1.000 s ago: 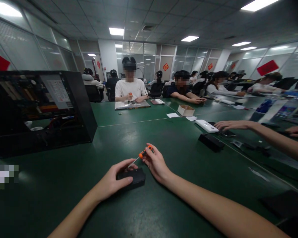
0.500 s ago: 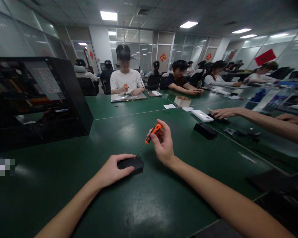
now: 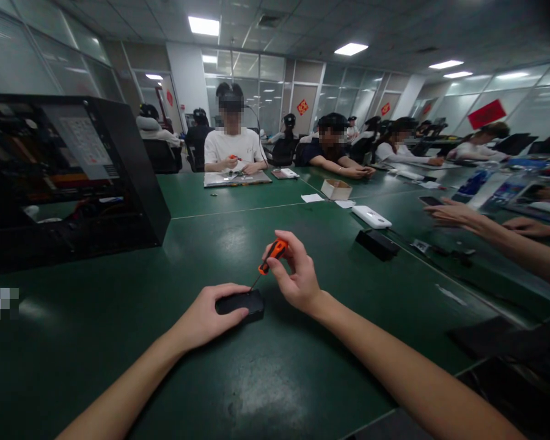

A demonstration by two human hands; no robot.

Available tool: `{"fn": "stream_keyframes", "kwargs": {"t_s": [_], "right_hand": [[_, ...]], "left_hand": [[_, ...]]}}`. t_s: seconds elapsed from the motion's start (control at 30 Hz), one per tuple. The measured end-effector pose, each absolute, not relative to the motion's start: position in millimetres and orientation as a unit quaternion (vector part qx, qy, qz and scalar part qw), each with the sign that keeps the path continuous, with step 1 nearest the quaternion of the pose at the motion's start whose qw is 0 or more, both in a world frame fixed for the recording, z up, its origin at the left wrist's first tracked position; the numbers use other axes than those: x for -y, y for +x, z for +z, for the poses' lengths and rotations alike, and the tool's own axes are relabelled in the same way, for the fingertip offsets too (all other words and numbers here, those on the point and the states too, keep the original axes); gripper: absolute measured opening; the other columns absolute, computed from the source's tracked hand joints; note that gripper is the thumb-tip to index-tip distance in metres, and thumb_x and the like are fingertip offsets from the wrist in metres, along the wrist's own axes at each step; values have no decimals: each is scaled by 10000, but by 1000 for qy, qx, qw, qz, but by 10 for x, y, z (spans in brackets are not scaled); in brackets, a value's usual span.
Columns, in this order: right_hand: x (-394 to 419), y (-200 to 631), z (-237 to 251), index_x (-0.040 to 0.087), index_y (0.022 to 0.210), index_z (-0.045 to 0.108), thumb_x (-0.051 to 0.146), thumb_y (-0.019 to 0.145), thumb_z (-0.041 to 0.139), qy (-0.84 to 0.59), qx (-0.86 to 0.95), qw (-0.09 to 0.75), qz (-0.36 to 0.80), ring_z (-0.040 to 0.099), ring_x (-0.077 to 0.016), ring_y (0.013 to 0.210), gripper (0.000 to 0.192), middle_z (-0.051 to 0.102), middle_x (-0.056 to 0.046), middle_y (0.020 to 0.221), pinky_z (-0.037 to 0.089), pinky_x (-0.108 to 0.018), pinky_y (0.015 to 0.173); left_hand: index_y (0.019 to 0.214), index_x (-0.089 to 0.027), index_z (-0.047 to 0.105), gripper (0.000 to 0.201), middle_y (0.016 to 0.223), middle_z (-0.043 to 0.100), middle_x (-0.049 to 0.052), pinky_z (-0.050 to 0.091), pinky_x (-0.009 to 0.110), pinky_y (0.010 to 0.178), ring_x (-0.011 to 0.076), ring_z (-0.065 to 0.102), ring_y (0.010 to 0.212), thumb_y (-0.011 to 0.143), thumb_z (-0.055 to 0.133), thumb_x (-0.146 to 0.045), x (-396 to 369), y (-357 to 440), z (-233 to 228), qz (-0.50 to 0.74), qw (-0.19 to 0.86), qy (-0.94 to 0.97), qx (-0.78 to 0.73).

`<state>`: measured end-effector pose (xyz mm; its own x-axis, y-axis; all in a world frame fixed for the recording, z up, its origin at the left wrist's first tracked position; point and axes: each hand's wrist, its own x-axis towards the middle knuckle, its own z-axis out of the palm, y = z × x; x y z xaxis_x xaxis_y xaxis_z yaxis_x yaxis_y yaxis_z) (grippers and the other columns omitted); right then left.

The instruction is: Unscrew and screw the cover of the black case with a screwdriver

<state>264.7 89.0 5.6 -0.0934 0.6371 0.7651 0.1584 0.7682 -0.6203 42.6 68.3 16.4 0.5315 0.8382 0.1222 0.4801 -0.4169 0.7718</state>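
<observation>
A small black rectangular case (image 3: 241,303) lies flat on the green table in front of me. My left hand (image 3: 211,315) grips it from the left, thumb along the near side and fingers along the far side. My right hand (image 3: 296,272) is closed around the handle of an orange and black screwdriver (image 3: 274,255), held tilted. Its thin shaft slants down to the left, and the tip meets the far right part of the case's top. Whether the tip sits in a screw is too small to tell.
An opened black computer tower (image 3: 128,171) stands at the left. To the right are a black box (image 3: 376,244), a white device (image 3: 371,217) and a small open carton (image 3: 337,189). A co-worker's hand (image 3: 458,214) holds a phone (image 3: 431,201); another person (image 3: 233,150) sits opposite.
My right hand and the screwdriver handle have moved a little down and left, the tip staying at the case. At the right, the co-worker's hand has lifted a phone and moved right.
</observation>
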Motion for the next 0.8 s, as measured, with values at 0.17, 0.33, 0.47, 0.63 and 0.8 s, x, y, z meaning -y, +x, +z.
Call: {"fn": "stream_keyframes", "kwargs": {"t_s": [0.17, 0.33, 0.47, 0.63, 0.8], "right_hand": [[-821, 2589, 145, 331, 1452, 416, 295, 989, 547, -292, 714, 605, 200, 673, -175, 917, 482, 667, -43, 1111, 577, -391, 880], [-831, 2577, 158, 347, 1522, 307, 261, 974, 579, -285, 741, 583, 176, 691, -165, 881, 617, 693, -21, 1056, 584, -380, 866], [-888, 2604, 167, 299, 1461, 406, 293, 848, 759, -294, 749, 587, 90, 674, -162, 848, 707, 666, -60, 1189, 583, -360, 827], [-856, 2587, 215, 305, 1491, 364, 223, 910, 664, -277, 749, 581, 156, 681, -140, 855, 658, 697, -21, 1059, 585, -338, 852], [-779, 2558, 259, 302, 1492, 347, 153, 890, 655, -238, 772, 573, 137, 686, -150, 862, 692, 691, -12, 997, 584, -354, 852]], "left_hand": [[1121, -201, 752, 301, 1133, 765, 70, 522, 357, 954, 263, 705, 1039, 840, 684, -286, -630, 495, 114, 297, 310, 807, -405], [1095, -193, 745, 304, 1121, 764, 78, 529, 372, 960, 266, 709, 1024, 810, 717, -297, -618, 511, 63, 323, 294, 800, -412], [1114, -210, 729, 322, 1130, 759, 64, 527, 379, 976, 263, 704, 1039, 802, 725, -287, -621, 495, 62, 319, 290, 807, -404], [1112, -226, 722, 316, 1122, 755, 39, 526, 355, 963, 247, 704, 1033, 797, 730, -251, -633, 499, 59, 317, 296, 811, -393], [1097, -222, 721, 309, 1116, 755, 34, 529, 347, 941, 246, 704, 1024, 791, 736, -261, -628, 511, 57, 323, 301, 805, -397]]}}
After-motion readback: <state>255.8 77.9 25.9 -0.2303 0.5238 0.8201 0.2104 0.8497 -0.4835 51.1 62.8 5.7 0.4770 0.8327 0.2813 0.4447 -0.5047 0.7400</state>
